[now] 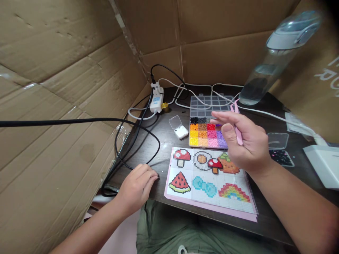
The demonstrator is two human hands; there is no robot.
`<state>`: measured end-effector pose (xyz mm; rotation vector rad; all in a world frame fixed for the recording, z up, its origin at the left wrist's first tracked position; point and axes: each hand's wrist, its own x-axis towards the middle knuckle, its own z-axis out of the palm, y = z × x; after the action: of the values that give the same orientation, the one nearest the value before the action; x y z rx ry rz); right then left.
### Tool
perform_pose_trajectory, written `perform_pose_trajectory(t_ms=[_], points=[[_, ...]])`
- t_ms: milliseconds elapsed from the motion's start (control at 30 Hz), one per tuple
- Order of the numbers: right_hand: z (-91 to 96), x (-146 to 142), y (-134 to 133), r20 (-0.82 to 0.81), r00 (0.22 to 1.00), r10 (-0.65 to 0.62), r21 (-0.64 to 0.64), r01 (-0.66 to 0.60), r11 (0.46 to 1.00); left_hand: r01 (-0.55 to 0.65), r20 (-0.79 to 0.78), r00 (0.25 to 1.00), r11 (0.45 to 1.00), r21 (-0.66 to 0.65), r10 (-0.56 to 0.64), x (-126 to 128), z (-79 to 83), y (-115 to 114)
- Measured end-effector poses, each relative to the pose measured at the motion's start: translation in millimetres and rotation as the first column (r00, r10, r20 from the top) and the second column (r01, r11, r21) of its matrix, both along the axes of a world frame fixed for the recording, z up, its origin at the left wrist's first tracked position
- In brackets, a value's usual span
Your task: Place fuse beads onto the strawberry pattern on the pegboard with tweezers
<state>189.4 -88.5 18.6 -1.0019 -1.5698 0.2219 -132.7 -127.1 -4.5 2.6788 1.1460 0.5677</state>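
- right hand (247, 143): raised above the counter (165, 151), grasping pink tweezers (239, 137) in the crook of the thumb, narrow tips pointing up and away, fingers stretched out to the left
- left hand (137, 187): palm down at the near edge of the counter, fingers loosely curled; cannot tell about anything under the fingertips
- just beside the left knuckles: a loop of black cord (160, 143), contact impossible to tell
- under the right hand, partly hidden by it: a bead box (201, 147) with compartments of black, orange, brown, red, yellow, pink and purple beads, its clear lid (198, 106) folded open toward the back
- in front of the bead box: a pattern sheet (172, 168) with pixel pictures of a mushroom, egg, watermelon, bow and rainbow, lying on pink paper (209, 209)
- over the right part of the pattern sheet: a clear grid board (197, 173)
- on the clear grid board, beside the egg picture: a small red-capped mushroom (215, 165) with an orange stem
- left of the bead box: a small open case (181, 133) with white contents
- right of the right wrist: another open case (293, 162) with black and pink beads
- toward the back: a power strip (156, 100), a little gold pot (165, 107) beside it, white cables (267, 111) and a tall clear bottle (265, 70)
- around the counter: cardboard walls (66, 106)
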Motion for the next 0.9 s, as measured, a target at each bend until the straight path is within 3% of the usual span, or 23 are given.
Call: perform_pose_trajectory(t_ms=[400, 533, 633, 700, 767, 900], points=[[-0.5, -0.7, 0.9, 0.010, 1.000, 0.002, -0.016, -0.002, 1.000, -0.050, 0.061, 0.997, 0.999, -0.020, 0.051, 7.6, -2.1, 8.7], [-0.7, -1.6, 0.5, 0.000, 1.000, 0.006, -0.021, -0.005, 1.000, -0.112, 0.208, 0.967, 0.980, -0.163, 0.145, 4.9, 2.6, 9.9], [-1.2, -2.2, 0.2, -0.005, 1.000, 0.003, -0.027, -0.003, 1.000, -0.182, 0.378, 0.876, 0.930, -0.319, 0.301, 4.3, 3.8, 12.3], [-1.8, -2.5, 0.1, -0.009, 1.000, 0.004, -0.035, -0.004, 0.999, -0.166, 0.473, 0.796, 0.888, -0.429, 0.378, 6.7, 2.0, 16.2], [-2.6, -2.6, 0.0, -0.018, 1.000, 0.009, -0.041, -0.010, 0.999, -0.086, 0.571, 0.692, 0.836, -0.543, 0.442, 12.1, -0.7, 21.6], [-3.3, -2.7, -0.2, -0.041, 0.999, 0.017, -0.039, -0.018, 0.999, 0.161, 0.720, 0.378, 0.725, -0.670, 0.582, 28.5, -2.2, 32.7]])
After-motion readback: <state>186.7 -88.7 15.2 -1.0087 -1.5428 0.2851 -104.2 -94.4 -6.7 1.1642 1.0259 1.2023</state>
